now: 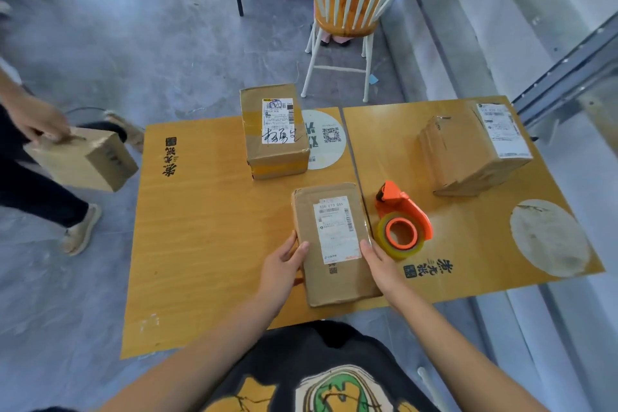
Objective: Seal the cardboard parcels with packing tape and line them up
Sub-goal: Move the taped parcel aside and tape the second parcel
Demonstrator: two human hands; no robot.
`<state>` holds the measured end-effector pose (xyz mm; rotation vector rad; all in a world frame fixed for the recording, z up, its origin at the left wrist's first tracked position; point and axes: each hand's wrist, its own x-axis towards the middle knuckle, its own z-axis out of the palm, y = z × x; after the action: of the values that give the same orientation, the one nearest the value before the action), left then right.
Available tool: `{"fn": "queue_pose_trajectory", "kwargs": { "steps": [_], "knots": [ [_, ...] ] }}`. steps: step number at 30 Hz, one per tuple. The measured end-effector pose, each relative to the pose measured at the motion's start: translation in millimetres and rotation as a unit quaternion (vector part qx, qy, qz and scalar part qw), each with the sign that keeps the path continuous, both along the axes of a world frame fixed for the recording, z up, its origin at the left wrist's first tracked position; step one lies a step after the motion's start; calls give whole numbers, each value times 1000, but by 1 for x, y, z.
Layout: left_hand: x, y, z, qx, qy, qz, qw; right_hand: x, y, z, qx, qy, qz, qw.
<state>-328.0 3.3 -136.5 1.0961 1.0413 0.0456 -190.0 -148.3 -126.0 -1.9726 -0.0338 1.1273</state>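
Head view: a flat parcel is gripped at both long edges by the left hand and the right hand, thumbs on top, at the near middle of the table, with the dispenser just beside it on the right. The parcel is judged to be in the course of being squared up; a far parcel and a right parcel lie well apart. Next, the right hand would have to be freed for the dispenser while the parcel is steadied by the left.
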Motion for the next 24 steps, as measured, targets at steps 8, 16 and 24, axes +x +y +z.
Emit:
{"fn": "queue_pose_trajectory", "kwargs": {
  "steps": [8,16,24],
  "knots": [
    [32,19,14,74,-60,-53,994,14,4,37,6,-61,-69,996],
    [95,44,57,177,-108,-58,977,74,31,77,59,-112,-108,986],
    [177,100,77,222,-75,-32,972,169,108,89,98,-134,-40,985]
  ]
}}
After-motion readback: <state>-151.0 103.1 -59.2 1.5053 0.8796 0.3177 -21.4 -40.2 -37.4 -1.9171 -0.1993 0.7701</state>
